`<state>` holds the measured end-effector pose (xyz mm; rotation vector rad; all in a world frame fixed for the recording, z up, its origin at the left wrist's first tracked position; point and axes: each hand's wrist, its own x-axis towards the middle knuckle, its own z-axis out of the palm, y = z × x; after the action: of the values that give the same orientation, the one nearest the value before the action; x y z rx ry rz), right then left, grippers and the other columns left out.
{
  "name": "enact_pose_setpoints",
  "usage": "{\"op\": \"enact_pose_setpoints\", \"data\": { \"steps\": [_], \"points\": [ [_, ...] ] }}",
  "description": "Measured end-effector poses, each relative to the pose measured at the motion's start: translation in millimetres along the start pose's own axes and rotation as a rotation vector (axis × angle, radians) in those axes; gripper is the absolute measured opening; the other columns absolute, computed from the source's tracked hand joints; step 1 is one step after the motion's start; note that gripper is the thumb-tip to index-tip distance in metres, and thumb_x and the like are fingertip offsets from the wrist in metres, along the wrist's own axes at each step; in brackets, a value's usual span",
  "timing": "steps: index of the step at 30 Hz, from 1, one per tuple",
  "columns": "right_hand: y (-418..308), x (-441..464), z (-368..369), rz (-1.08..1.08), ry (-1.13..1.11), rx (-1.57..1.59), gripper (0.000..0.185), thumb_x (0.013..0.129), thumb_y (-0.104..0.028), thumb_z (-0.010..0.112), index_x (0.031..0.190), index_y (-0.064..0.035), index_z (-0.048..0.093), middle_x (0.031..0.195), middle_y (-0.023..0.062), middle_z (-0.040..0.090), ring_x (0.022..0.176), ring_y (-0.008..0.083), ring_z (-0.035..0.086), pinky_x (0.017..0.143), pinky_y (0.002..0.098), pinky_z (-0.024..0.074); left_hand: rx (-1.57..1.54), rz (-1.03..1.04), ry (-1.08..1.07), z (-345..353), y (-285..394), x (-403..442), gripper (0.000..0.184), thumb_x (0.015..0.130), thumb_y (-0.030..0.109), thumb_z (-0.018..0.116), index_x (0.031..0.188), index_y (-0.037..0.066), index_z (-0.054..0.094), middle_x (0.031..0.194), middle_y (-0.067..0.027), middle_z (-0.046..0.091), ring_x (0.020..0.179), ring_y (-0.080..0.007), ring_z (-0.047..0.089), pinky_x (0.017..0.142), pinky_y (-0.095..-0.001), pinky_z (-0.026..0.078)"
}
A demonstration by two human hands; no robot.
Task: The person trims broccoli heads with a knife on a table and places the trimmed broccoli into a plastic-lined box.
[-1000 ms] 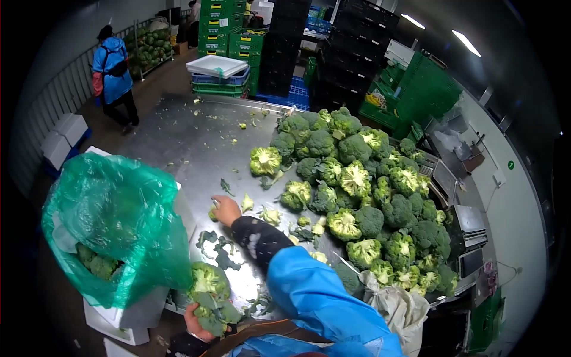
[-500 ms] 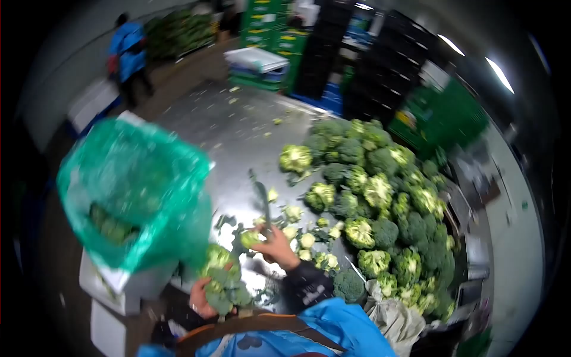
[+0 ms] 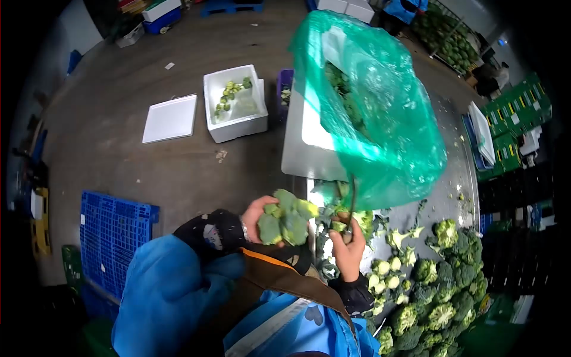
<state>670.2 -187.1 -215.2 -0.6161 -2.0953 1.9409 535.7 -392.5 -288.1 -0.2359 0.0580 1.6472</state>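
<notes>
My left hand [image 3: 254,215] is closed around a broccoli head [image 3: 284,221], held in front of my body just off the table's edge. In my right hand [image 3: 350,253] is a knife [image 3: 354,199], its dark blade pointing up and away from me. Beyond both hands stands a white foam box [image 3: 315,152] lined with a green plastic bag [image 3: 392,160], with broccoli [image 3: 342,89] partly visible inside. Cut stem pieces [image 3: 386,271] and leaf scraps lie close to my right hand. A large pile of broccoli [image 3: 443,297] covers the table's near right part.
On the floor, a smaller foam box [image 3: 238,122] holds a few broccoli pieces beside its white lid [image 3: 170,119]. A blue pallet [image 3: 116,238] is at my left. Green crates [image 3: 517,110] are stacked across the metal table [image 3: 455,131]. A person in blue [image 3: 401,9] is far off.
My view has swung left, so the bagged box and the pile now appear farther right. My left hand has lifted the broccoli head away from the table; the knife stays in my right hand.
</notes>
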Motion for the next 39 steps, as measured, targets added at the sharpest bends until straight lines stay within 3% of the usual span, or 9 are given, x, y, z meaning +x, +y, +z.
{"op": "enact_pose_setpoints", "data": {
  "steps": [9,14,24,27,31,34,35,36,39],
  "points": [
    [2,13,10,0.062,0.184,0.028,0.015,0.086,-0.008,0.064,0.096,0.0020,0.059,0.071,-0.0018,0.057,0.049,0.0017,0.041,0.045,0.0185,0.0304,0.267,0.795,0.377,-6,239,-70,0.054,0.089,0.048,0.047,0.125,0.008,0.051,0.118,-0.0146,0.057,0.106,-0.0334,0.057,0.082,-0.0518,0.048],
    [8,24,17,-0.064,0.255,-0.178,0.012,0.085,-0.009,0.065,0.091,-0.0001,0.060,0.063,-0.0049,0.050,0.048,0.0019,0.039,0.044,0.0190,0.0289,0.523,0.973,0.955,-39,400,-68,0.099,0.071,0.063,0.066,0.145,0.018,0.017,0.146,-0.0158,0.021,0.132,-0.0388,0.025,0.100,-0.0587,0.032],
    [24,20,49,0.156,0.754,0.316,0.013,0.087,-0.006,0.061,0.099,-0.0024,0.056,0.070,0.0015,0.056,0.045,0.0043,0.041,0.041,0.0197,0.0286,1.489,0.856,0.237,226,331,65,0.022,0.089,0.021,0.054,0.101,0.004,0.059,0.095,-0.0071,0.062,0.084,-0.0145,0.059,0.077,-0.0277,0.047],
    [24,18,61,0.166,0.769,0.404,0.013,0.086,-0.004,0.061,0.098,-0.0015,0.057,0.068,0.0017,0.057,0.044,0.0041,0.043,0.040,0.0190,0.0306,2.057,0.230,-0.311,272,282,118,0.017,0.084,0.015,0.060,0.083,-0.002,0.063,0.089,-0.0095,0.062,0.085,-0.0170,0.058,0.077,-0.0295,0.046],
    [27,17,72,0.124,0.809,0.285,0.014,0.085,-0.002,0.062,0.098,-0.0004,0.058,0.073,0.0007,0.058,0.057,0.0061,0.052,0.051,0.0200,0.0401,2.470,-0.681,-0.574,250,251,212,0.056,0.079,0.012,0.066,0.130,0.002,0.046,0.104,-0.0122,0.064,0.093,-0.0214,0.061,0.083,-0.0340,0.049],
    [31,2,80,0.179,0.939,0.279,0.016,0.085,-0.001,0.061,0.100,0.0006,0.057,0.077,0.0018,0.058,0.067,0.0091,0.056,0.060,0.0231,0.0445,2.776,0.101,-0.837,231,274,298,0.076,0.078,0.007,0.063,0.144,0.016,0.028,0.127,-0.0129,0.053,0.101,-0.0248,0.059,0.086,-0.0411,0.049],
    [34,-6,80,0.156,1.052,0.283,0.016,0.085,-0.001,0.060,0.101,0.0003,0.056,0.077,0.0027,0.059,0.063,0.0085,0.055,0.056,0.0225,0.0436,2.807,0.045,-0.424,288,236,287,0.068,0.083,0.007,0.058,0.144,0.017,0.030,0.123,-0.0122,0.054,0.097,-0.0217,0.059,0.083,-0.0355,0.050],
    [36,-12,78,0.127,1.163,0.279,0.017,0.086,0.000,0.059,0.102,0.0000,0.055,0.077,0.0037,0.059,0.059,0.0078,0.054,0.052,0.0219,0.0428,2.654,0.482,-0.887,290,273,325,0.058,0.088,0.009,0.054,0.142,0.018,0.035,0.119,-0.0103,0.056,0.090,-0.0164,0.059,0.078,-0.0294,0.051],
    [39,-34,73,0.152,1.376,0.437,0.017,0.088,-0.004,0.057,0.104,-0.0043,0.050,0.077,0.0069,0.060,0.041,0.0057,0.044,0.034,0.0198,0.0330,2.475,-0.293,-0.736,329,225,285,0.031,0.089,0.012,0.049,0.117,0.000,0.057,0.097,-0.0073,0.065,0.069,-0.0112,0.063,0.061,-0.0248,0.052]
  ]
}}
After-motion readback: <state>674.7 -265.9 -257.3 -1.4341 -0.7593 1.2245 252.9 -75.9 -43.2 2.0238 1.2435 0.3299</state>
